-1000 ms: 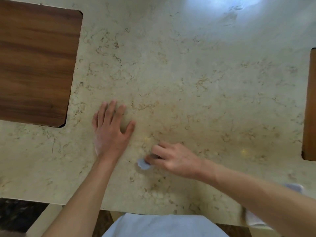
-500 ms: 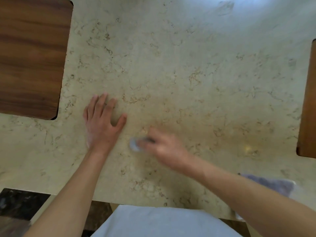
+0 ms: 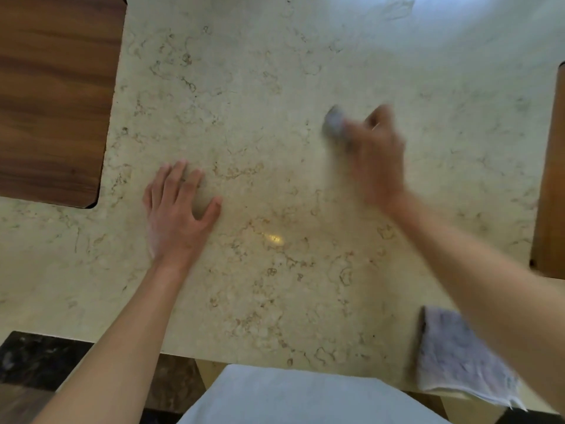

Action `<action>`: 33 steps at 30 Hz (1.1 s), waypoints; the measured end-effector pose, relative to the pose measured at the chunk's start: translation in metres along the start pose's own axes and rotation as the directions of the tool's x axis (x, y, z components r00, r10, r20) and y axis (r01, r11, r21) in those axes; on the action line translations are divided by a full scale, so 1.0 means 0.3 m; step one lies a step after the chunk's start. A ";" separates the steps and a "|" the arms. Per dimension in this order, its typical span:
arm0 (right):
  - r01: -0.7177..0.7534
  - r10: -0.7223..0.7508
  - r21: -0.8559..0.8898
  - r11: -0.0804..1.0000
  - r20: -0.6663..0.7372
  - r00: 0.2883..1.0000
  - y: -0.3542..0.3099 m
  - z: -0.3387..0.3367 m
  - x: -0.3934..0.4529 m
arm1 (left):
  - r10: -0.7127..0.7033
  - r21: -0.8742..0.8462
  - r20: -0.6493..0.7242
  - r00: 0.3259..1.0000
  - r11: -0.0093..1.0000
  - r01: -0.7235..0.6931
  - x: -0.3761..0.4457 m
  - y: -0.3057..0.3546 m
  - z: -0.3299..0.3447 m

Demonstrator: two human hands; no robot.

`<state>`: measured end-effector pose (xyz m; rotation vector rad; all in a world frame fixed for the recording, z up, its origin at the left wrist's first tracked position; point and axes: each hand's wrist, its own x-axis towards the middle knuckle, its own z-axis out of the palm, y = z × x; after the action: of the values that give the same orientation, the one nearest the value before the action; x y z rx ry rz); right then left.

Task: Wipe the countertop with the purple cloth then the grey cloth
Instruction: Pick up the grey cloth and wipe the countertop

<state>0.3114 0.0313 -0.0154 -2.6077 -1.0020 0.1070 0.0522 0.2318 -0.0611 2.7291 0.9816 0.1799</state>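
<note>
The beige marble countertop [image 3: 275,87] fills the view. My right hand [image 3: 376,154], blurred by motion, is closed on a small bunched grey cloth [image 3: 333,123] that sticks out past its fingers and presses on the stone right of centre. My left hand [image 3: 177,215] lies flat on the counter with its fingers spread and holds nothing. The purple cloth [image 3: 458,356] lies folded at the counter's near right edge, partly under my right forearm, one corner hanging over the edge.
A dark wooden panel [image 3: 52,102] is set into the counter at the far left, and another wooden panel [image 3: 550,179] shows at the right edge. The counter's front edge runs along the bottom, with dark floor [image 3: 36,356] and my light garment [image 3: 290,396] below it.
My right hand has swept the grey cloth from beside my left hand up and to the right across the counter. The left hand stays flat. More of the purple cloth shows.
</note>
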 end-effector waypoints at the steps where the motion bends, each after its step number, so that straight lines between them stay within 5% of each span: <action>1: 0.076 -0.080 0.037 0.996 0.108 0.991 -0.056 0.034 -0.123 | 0.000 0.000 -0.002 1.000 1.000 0.000 0.001 0.002 0.000; 3: 0.244 -0.296 0.190 0.951 0.331 0.896 -0.150 0.045 -0.376 | 0.003 -0.005 -0.008 1.000 1.000 -0.003 0.002 0.004 -0.002; 6: 0.455 -0.580 0.361 0.814 0.474 0.662 -0.132 0.012 -0.514 | -0.018 -0.027 0.016 1.000 0.999 0.019 -0.001 0.012 -0.007; 9: 0.504 -0.521 0.145 0.852 0.344 0.781 0.064 -0.037 -0.302 | -0.030 -0.046 0.025 0.999 0.998 0.031 -0.002 0.015 -0.008; 11: 0.264 -0.251 -0.108 0.958 0.117 0.961 0.242 -0.097 -0.111 | -0.033 -0.049 0.025 0.999 0.998 0.035 -0.005 0.012 -0.007; 12: 0.089 -0.089 -0.157 0.984 0.008 0.996 0.324 -0.126 -0.032 | -0.034 -0.045 0.027 0.999 0.998 0.035 -0.007 0.012 -0.006; 15: -0.202 0.180 -0.099 0.974 -0.196 0.964 0.408 -0.144 0.041 | -0.030 -0.038 0.016 0.999 0.999 0.030 -0.003 0.012 -0.004; 18: -0.251 0.251 0.019 0.968 -0.132 0.959 0.194 -0.070 -0.138 | -0.028 -0.045 0.011 1.000 0.999 0.029 -0.004 0.015 -0.004; 20: -0.070 0.062 0.073 0.995 0.109 0.992 0.060 -0.007 -0.377 | -0.033 -0.045 0.005 0.999 0.998 0.033 -0.005 0.018 -0.003; 22: 0.144 -0.201 0.188 0.972 0.332 0.922 -0.030 -0.003 -0.574 | -0.035 -0.039 0.003 0.999 0.999 0.036 -0.005 0.017 -0.002; 25: 0.309 -0.356 0.182 0.934 0.387 0.850 0.074 -0.065 -0.564 | -0.036 -0.044 0.010 0.999 0.998 0.036 -0.004 0.016 0.000; 28: -0.092 0.102 -0.061 0.994 0.176 0.979 0.307 -0.158 -0.422 | -0.040 -0.045 0.007 0.999 0.998 0.041 -0.003 0.011 -0.002; 30: -0.392 0.388 -0.126 0.911 -0.061 0.920 0.408 -0.180 -0.377 | -0.054 -0.043 0.019 0.998 0.998 0.055 -0.004 0.017 -0.006; 33: -0.598 0.582 -0.072 0.798 -0.161 0.797 0.324 -0.125 -0.358 | -0.053 -0.063 0.025 0.998 0.997 0.054 -0.003 0.024 -0.014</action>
<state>0.2999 -0.1178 -0.0191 -2.9003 -0.1121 0.0243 0.0550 0.2267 -0.0551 2.6384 1.0236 0.1665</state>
